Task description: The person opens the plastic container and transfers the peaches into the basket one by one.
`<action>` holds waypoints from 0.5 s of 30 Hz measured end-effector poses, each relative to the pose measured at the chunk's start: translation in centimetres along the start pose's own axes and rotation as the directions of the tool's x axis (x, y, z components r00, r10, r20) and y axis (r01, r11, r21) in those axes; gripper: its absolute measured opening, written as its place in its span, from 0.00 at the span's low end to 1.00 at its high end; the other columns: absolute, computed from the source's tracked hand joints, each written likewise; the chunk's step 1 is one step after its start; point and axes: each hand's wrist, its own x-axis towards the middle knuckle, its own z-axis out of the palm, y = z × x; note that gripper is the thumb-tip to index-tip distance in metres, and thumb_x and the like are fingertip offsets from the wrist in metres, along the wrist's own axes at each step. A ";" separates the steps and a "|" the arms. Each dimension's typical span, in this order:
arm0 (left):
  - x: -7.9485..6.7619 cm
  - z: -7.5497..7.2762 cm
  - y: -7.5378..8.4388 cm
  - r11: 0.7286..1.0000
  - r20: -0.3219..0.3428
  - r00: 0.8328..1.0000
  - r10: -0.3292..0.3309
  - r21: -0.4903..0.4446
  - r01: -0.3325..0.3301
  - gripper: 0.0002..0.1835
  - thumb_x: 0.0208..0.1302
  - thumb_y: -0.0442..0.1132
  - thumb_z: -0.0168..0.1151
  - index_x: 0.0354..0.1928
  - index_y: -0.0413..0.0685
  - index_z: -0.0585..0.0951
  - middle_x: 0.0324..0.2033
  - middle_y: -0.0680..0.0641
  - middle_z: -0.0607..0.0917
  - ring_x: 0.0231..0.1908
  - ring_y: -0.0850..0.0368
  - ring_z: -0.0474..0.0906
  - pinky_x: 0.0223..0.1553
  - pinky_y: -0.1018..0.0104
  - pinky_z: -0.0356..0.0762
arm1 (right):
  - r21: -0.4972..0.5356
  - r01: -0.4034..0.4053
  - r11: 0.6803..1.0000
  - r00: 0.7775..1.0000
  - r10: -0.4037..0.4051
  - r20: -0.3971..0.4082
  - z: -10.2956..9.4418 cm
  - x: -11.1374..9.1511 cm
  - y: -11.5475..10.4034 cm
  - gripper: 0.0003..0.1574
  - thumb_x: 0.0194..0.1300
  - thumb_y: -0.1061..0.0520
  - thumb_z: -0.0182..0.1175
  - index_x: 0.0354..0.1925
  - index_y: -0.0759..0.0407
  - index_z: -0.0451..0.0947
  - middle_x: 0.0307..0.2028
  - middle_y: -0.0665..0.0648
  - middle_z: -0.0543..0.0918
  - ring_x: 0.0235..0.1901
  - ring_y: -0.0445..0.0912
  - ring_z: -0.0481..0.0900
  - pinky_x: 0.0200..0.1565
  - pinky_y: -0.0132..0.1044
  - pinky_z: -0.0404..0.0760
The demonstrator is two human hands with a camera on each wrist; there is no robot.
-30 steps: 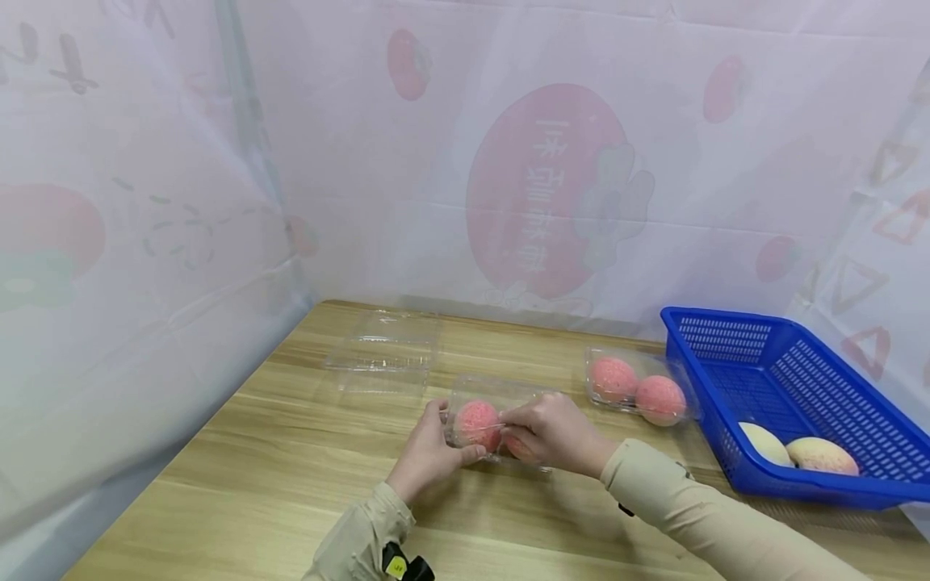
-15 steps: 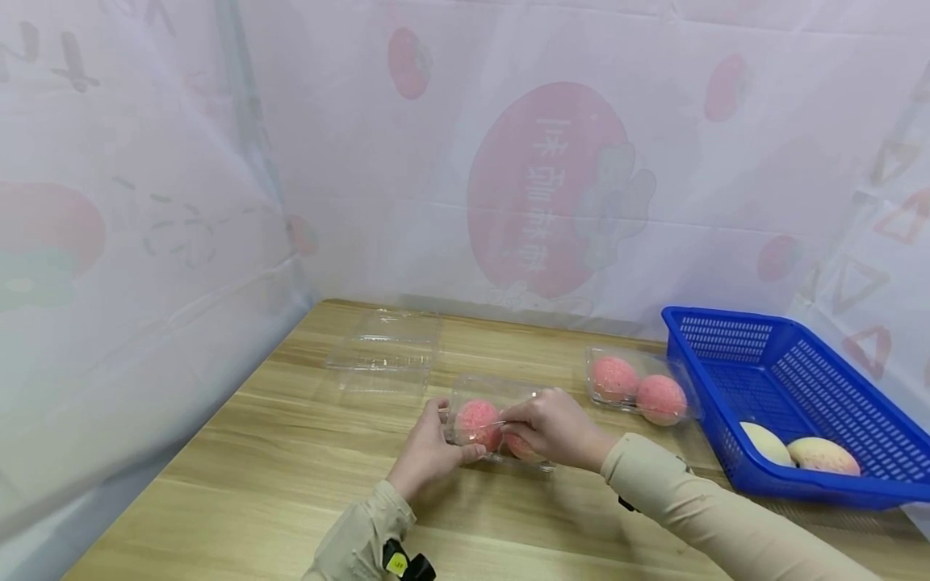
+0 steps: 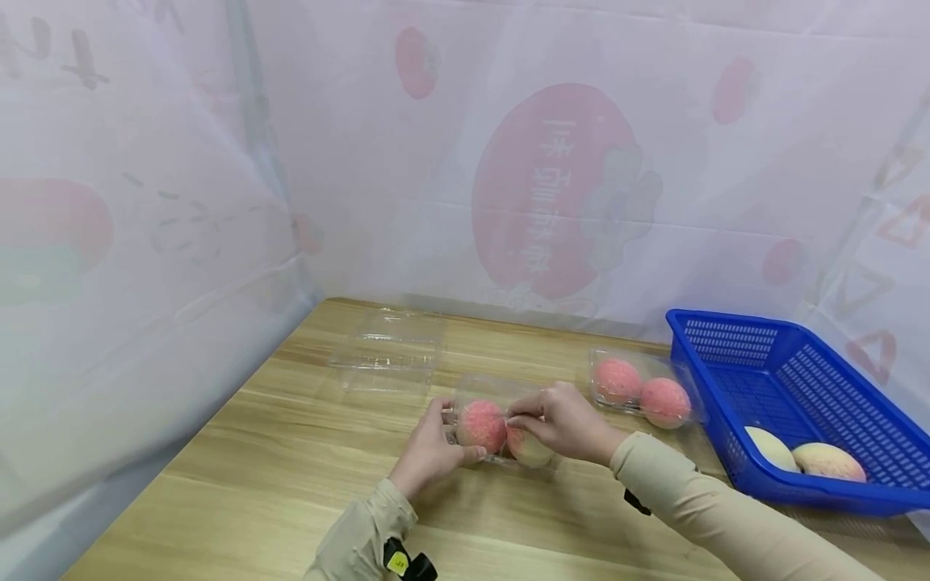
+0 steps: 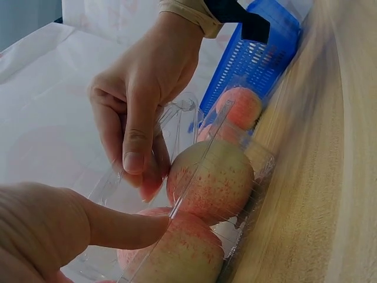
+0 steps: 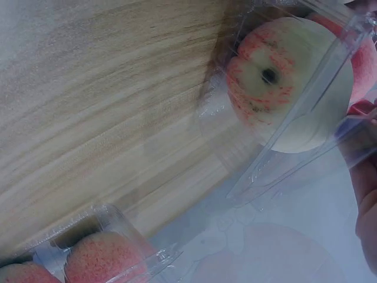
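Observation:
A clear plastic clamshell box [image 3: 475, 386] with two peaches in it stands near the middle of the table. My left hand [image 3: 430, 453] grips its left end, thumb on the front rim beside the left peach [image 3: 481, 426]. Over the middle of the box, my right hand [image 3: 570, 428] pinches the thin clear lid, fingertips close above the right peach [image 3: 534, 449]. In the left wrist view the lid stands tilted up behind the peaches, and the right thumb [image 4: 135, 156] lies against the fingertips. The right peach [image 5: 288, 82] shows its stem hollow in the right wrist view.
A second clear box with two peaches [image 3: 664, 403] sits back right, against a blue basket [image 3: 726, 316] holding pale peaches [image 3: 828, 461]. At the back left lies an open clear box [image 3: 395, 349] on the wooden table [image 3: 240, 460]. Printed cloth walls [image 3: 378, 202] surround the back and sides.
My right hand has shifted slightly right, and more of the right peach's pale side shows below it. My left hand keeps its hold. The head view has turned a little left.

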 end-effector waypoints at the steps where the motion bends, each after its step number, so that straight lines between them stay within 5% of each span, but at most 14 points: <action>1: 0.0 0.0 0.0 1.000 0.001 1.000 0.001 -0.001 -0.001 0.46 0.47 0.31 0.78 0.66 0.30 0.61 0.55 0.32 0.75 0.53 0.35 0.75 0.53 0.42 0.76 | 0.001 0.001 1.000 1.000 -0.001 0.006 0.0 0.0 0.0 0.04 0.63 0.63 0.67 0.37 0.61 0.88 0.34 0.51 0.88 0.31 0.32 0.82 0.29 0.24 0.80; 15: -0.1 0.3 0.1 1.000 -0.031 0.999 -0.011 0.022 0.011 0.50 0.45 0.33 0.79 0.68 0.29 0.59 0.55 0.30 0.74 0.52 0.35 0.76 0.53 0.41 0.75 | 0.011 -0.034 0.999 0.999 0.033 0.040 -1.6 0.8 0.0 0.07 0.64 0.61 0.67 0.39 0.63 0.87 0.34 0.52 0.88 0.33 0.37 0.85 0.34 0.30 0.84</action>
